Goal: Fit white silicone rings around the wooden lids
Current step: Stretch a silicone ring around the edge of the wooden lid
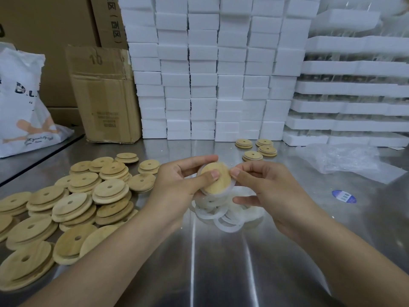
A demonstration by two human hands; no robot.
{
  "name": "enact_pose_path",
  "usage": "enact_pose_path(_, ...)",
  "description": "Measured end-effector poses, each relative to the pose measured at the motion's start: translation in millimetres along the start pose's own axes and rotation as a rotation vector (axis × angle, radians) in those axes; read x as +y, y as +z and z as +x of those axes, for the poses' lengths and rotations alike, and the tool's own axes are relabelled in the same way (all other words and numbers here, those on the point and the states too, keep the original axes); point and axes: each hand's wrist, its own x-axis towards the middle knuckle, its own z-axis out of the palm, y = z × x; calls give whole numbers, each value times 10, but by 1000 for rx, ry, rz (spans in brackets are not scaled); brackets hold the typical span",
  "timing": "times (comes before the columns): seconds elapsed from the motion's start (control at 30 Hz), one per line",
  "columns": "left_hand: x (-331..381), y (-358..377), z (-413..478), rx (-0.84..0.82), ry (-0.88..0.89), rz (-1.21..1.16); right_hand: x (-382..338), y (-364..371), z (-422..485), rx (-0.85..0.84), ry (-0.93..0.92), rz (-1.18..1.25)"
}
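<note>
1. We see the left hand (177,180) gripping one wooden lid (221,185): the thumb lies across the lid's face and the fingers curl round behind it.
2. The lid is held up above the table, tilted, between both hands at the centre of the view.
3. The right hand (265,187) is closed at the lid's right edge. Its thumb tip pinches the white silicone ring (233,185) against the rim, and the other fingers curl underneath.
4. The ring shows as a thin white band along the lid's right and upper-left edge. We cannot tell whether it is seated all the way round, because the fingers hide part of it.
5. Right under the hands, a loose pile of rings (221,218) lies on the steel table (221,273), the rings overlapping each other.
6. To the left, a big heap of lids (73,207) is spread across the table. Each has a round hole, and many are stacked on one another.
7. Beyond the right hand, four lids (256,148) sit in a small group near the back. We cannot tell whether they have rings.
8. To the right, a blue sticker (344,196) lies flat on the table, with crumpled clear plastic wrap (345,160) further back.
9. At the back, white foam blocks (210,74) are stacked in tall columns, with foam trays (354,85) layered to their right.
10. At the back left, a worn cardboard box (106,96) stands beside the foam, and a white printed bag (22,96) is at the far left.
</note>
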Motion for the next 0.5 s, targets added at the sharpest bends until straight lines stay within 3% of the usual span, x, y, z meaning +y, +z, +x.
enact_pose_path(0.33,-5,-59,47,51,-45,-197,84,99,-36,20,42,-71)
enact_pose_path(0.5,-60,-56,20,61,17,-16,123,133,-30,35,84,26)
